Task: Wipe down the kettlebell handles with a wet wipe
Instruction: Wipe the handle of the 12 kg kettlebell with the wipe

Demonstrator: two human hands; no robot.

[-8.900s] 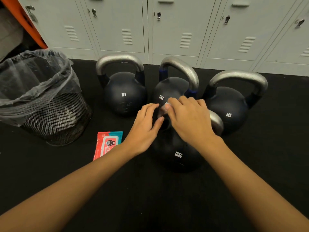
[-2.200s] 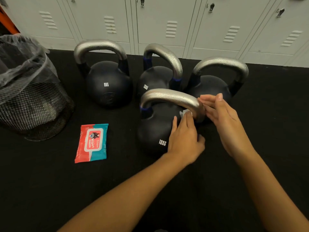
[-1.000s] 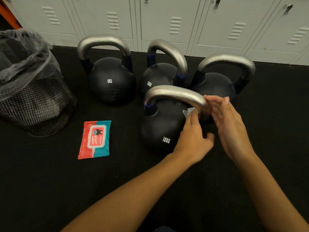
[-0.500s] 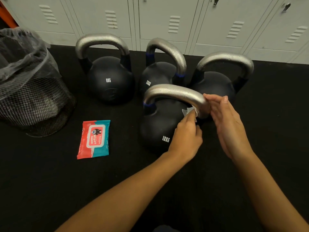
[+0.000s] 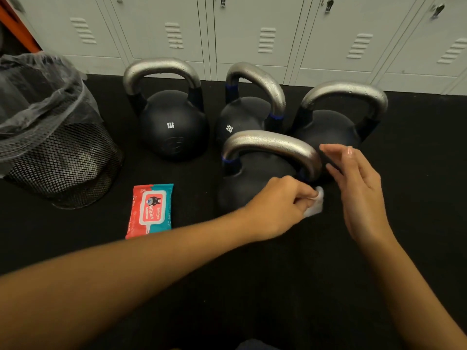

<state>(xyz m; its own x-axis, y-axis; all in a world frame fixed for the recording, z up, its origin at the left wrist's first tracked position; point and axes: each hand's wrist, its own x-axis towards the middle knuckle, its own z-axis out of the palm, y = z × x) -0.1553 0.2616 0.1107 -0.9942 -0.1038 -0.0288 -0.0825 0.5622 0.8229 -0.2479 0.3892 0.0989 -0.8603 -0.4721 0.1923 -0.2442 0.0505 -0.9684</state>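
Several black kettlebells with silver handles stand on the black floor mat. The nearest kettlebell [image 5: 252, 183] has its handle [image 5: 273, 145] arching in front of me. My left hand [image 5: 280, 205] pinches a small white wet wipe [image 5: 316, 205] just below the right end of that handle, clear of the metal. My right hand [image 5: 356, 183] hovers beside the handle's right end with fingers straight, holding nothing. Behind stand an 8 kg kettlebell [image 5: 174, 125], a 12 kg kettlebell [image 5: 242, 120] and a third kettlebell [image 5: 331, 127].
A red and teal wipes pack [image 5: 151, 210] lies flat on the mat left of the nearest kettlebell. A black mesh bin with a clear liner [image 5: 53, 147] stands at far left. Grey lockers [image 5: 252, 34] line the back wall.
My left hand has pulled the wipe down and off the handle's right end. My right hand has let go of the handle and drawn slightly away.
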